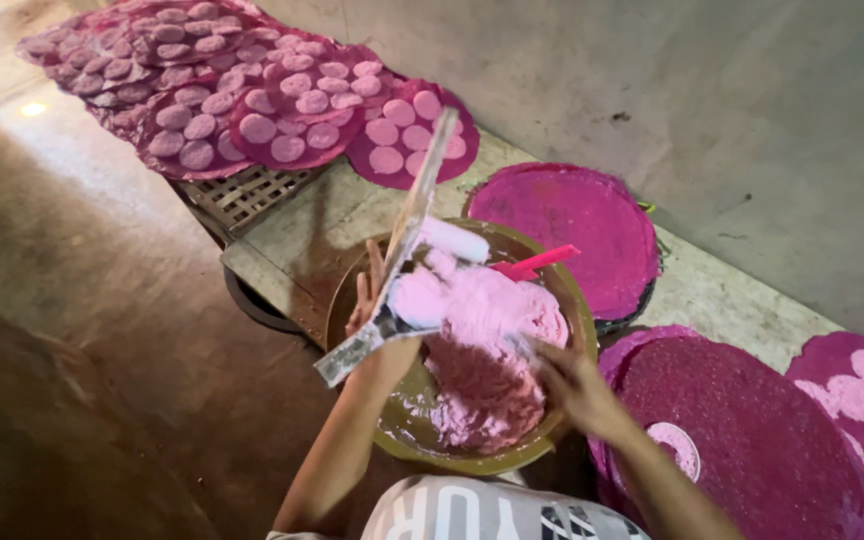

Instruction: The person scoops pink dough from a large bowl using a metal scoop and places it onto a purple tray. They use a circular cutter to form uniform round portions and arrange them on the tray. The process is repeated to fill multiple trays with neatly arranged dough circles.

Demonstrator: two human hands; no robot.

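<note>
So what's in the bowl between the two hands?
In the head view, a heap of pink dough fills the bowl between the left hand and the right hand.

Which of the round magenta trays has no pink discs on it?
The round tray just behind the bowl, against the wall: its magenta surface is bare, while the others carry pale pink discs.

no packages, labels, signs or screens in view

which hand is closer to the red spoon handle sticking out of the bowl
Right. The right hand digs into the pink dough just below the red spoon handle; the left hand sits across the bowl, holding a flat blade.
</note>
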